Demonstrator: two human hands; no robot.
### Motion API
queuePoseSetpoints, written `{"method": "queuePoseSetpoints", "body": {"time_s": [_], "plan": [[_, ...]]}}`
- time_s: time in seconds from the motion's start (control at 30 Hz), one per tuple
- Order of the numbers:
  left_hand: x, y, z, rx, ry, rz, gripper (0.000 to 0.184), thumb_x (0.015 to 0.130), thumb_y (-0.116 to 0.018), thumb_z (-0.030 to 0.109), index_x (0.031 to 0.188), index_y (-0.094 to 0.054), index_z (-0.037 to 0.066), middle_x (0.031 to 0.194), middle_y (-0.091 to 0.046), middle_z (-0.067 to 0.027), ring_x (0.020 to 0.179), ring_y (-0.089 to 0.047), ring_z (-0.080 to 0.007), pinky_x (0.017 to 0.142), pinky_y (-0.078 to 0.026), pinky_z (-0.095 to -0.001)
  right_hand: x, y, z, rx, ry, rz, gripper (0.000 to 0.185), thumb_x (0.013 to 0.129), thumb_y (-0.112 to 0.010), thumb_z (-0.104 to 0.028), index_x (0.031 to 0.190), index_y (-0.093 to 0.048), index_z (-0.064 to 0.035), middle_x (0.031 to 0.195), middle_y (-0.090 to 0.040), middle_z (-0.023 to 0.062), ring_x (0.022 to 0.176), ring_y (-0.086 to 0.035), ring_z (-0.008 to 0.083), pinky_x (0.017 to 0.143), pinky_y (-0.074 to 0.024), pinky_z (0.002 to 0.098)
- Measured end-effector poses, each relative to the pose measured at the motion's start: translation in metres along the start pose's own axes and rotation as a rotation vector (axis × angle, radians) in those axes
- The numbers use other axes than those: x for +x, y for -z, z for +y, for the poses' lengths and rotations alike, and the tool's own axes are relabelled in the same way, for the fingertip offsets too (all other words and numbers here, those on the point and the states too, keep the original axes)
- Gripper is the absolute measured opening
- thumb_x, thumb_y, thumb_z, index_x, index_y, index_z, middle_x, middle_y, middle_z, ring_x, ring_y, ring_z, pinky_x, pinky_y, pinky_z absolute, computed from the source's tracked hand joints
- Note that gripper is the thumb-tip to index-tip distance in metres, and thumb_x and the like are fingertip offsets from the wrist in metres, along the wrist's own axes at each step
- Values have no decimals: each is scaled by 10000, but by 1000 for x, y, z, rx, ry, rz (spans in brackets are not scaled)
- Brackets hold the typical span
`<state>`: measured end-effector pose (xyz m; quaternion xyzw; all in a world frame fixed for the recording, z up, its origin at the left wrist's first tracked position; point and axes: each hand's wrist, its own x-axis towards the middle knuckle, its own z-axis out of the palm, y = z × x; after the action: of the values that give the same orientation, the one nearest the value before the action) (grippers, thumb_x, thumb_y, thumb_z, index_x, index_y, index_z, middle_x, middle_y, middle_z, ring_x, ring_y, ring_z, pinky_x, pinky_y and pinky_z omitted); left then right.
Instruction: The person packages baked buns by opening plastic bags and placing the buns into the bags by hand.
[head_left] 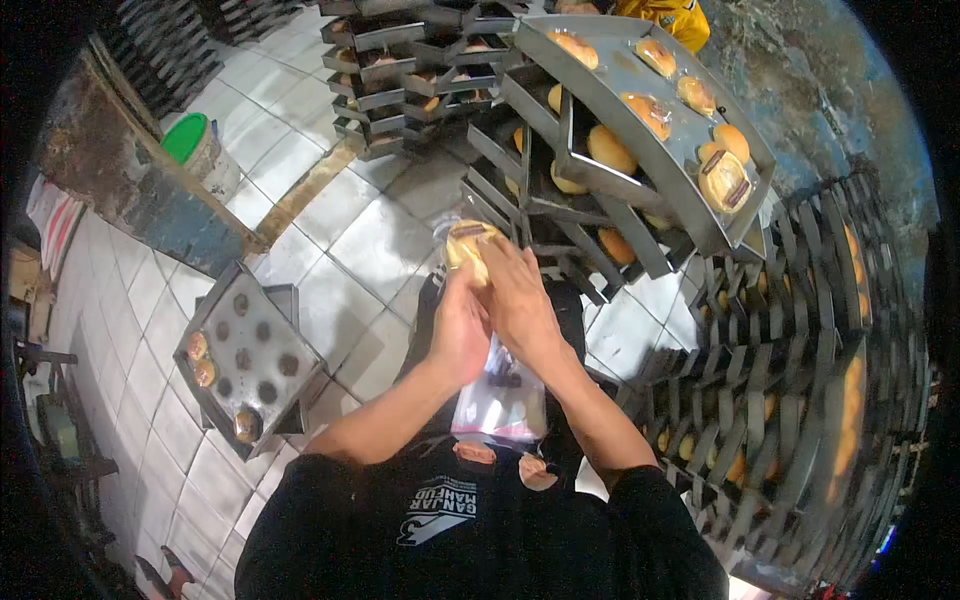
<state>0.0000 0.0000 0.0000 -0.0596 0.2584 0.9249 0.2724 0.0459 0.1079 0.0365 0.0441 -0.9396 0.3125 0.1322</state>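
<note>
A bun [467, 241] with dark strips on top, in what looks like clear plastic, sits at the fingertips of both hands above my lap. My left hand [461, 325] is closed on its lower side, thumb up along it. From the right, my right hand [522, 302] lies against the bun with its fingers together. The two palms nearly meet below it, so part of the bun is hidden. On my lap lies a stack of clear plastic bags [500, 402], just under my wrists.
Ahead to the right, a metal tray [600, 150] of wrapped buns tops a stack of trays. Another tray [262, 335] with a few buns rests at left on the tiled floor. Stacked trays [740, 400] stand close on my right. A green-lidded bucket [205, 160] is at far left.
</note>
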Motion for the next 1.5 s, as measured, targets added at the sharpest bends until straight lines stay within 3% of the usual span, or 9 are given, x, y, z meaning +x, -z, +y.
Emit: {"method": "queuePoseSetpoints", "body": {"time_s": [0.5, 0.67, 0.87, 0.97, 1.0, 1.03, 1.3, 1.37, 1.5], "plan": [[44, -1, -16, -14, -148, -7, 385, 990, -683, 219, 1303, -482, 119, 1204, -598, -69, 1081, -624, -215, 936, -530, -395, 24, 1, 20, -129, 118, 56, 366, 861, -693, -77, 1221, -640, -45, 1264, -655, 168, 1132, -642, 376, 1079, -451, 531], [47, -3, 33, -244, 122, 18, 759, 1049, -249, 676, 1371, -514, 41, 1343, -582, -215, 1188, -598, -405, 1023, -516, -620, 5, 16, -13, 167, 231, 18, 138, 893, -663, -36, 1031, -671, -40, 1095, -699, 135, 1016, -669, 333, 908, -505, 388], [85, 44, 31, -247, 163, -170, 771, 1039, -254, 693, 1351, -520, 41, 1296, -615, -220, 1183, -617, -383, 1009, -524, -587, -34, 23, -47, 1403, 326, -940, 126, 942, -699, -86, 861, -610, -50, 908, -650, 96, 835, -626, 223, 730, -507, 368], [72, 39, 46, -131, 57, 7, 747, 1033, -295, 695, 1349, -522, 56, 1279, -627, -192, 1196, -607, -352, 979, -540, -542, -47, 33, -35, 1199, -229, -458, 235, 929, -726, -88, 779, -549, -48, 875, -634, 77, 777, -563, 171, 661, -446, 337], [64, 37, 39, -106, 42, 43, 741, 1033, -306, 693, 1349, -523, 59, 1281, -627, -187, 1201, -604, -350, 977, -539, -542, -42, -7, 31, 714, -29, -109, 316, 1035, -621, -130, 1349, -659, -121, 1319, -674, 132, 934, -704, 185, 794, -574, 323], [58, 36, 33, -77, 25, 78, 735, 1032, -316, 691, 1349, -524, 62, 1283, -626, -183, 1205, -600, -347, 975, -538, -542, -25, 10, 11, 651, 27, 38, 290, 1013, -656, -125, 1271, -657, 8, 1196, -717, 142, 945, -703, 199, 778, -571, 327], [72, 80, 35, -256, 95, -2, 595, 1043, -405, 605, 1277, -563, 81, 1269, -640, -154, 1166, -614, -355, 1003, -494, -593, -53, 40, -17, 1336, -268, -423, 195, 890, -768, -119, 866, -608, -11, 948, -655, 70, 840, -633, 199, 725, -515, 282], [28, 54, 39, -233, 145, -19, 566, 1054, -401, 582, 1262, -566, 82, 1262, -647, -146, 1163, -618, -350, 1001, -496, -587, -36, 16, 3, 532, -282, 194, 193, 864, -789, -94, 924, -637, 9, 1005, -667, 97, 899, -663, 238, 769, -537, 308], [-9, 24, 33, 127, 258, 63, 539, 1097, -365, 501, 1317, -588, 62, 1271, -660, -110, 1189, -627, -259, 1054, -491, -434, -26, 26, -8, 43, 237, 266, 299, 811, -805, -67, 1065, -676, 21, 1085, -678, 171, 1014, -678, 357, 879, -556, 386]]}}
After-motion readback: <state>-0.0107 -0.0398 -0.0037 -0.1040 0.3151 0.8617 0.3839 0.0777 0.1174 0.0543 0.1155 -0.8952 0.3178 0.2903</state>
